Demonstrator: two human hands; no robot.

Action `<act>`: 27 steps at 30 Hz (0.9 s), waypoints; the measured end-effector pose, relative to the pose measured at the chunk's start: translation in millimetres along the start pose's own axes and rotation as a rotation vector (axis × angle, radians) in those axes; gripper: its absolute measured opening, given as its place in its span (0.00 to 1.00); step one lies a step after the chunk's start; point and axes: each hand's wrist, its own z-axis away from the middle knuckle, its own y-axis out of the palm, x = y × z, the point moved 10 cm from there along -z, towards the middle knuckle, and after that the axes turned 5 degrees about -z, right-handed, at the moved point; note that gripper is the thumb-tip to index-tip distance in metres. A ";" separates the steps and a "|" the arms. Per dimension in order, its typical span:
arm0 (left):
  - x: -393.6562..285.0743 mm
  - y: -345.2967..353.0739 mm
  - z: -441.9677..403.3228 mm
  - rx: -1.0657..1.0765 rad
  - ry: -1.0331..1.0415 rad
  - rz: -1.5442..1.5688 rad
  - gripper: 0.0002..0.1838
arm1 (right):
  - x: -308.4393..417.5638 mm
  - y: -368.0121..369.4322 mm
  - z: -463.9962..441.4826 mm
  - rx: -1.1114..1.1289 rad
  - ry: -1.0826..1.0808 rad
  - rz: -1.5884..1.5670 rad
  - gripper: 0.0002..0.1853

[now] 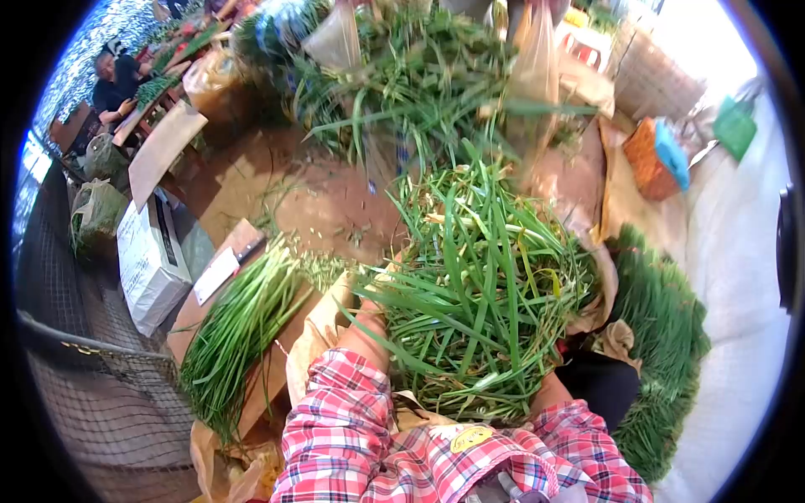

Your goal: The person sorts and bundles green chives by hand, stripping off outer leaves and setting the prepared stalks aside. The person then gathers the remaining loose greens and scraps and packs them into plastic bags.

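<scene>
A big loose heap of long green leaves and scraps lies right in front of me, some blades yellowed. Along its left side is my left hand, with only the wrist and part of the hand showing and its fingers buried in the greens. My right hand is against the lower right edge of the heap, also mostly covered by leaves. Whether the fingers are closed cannot be seen. On a board to the left lies a bunch of thin green chives, with a dark-handled knife beyond it.
Ahead, another person's hands at the top edge hold a plastic bag by more greens, blurred. A dense green bundle lies at right. A white box stands left, near netting. A seated person works at far left.
</scene>
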 end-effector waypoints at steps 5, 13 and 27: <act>-107.3 -15.6 56.7 0.044 0.198 0.083 0.31 | 132.7 102.7 64.4 0.214 -0.271 0.080 0.62; -226.1 -44.3 75.3 -0.045 0.421 -0.123 0.28 | 285.8 194.4 72.7 0.397 -0.500 0.108 0.64; -286.2 46.7 -255.5 -0.359 0.604 -0.860 0.23 | 358.7 139.5 -275.5 0.201 -0.439 0.122 0.68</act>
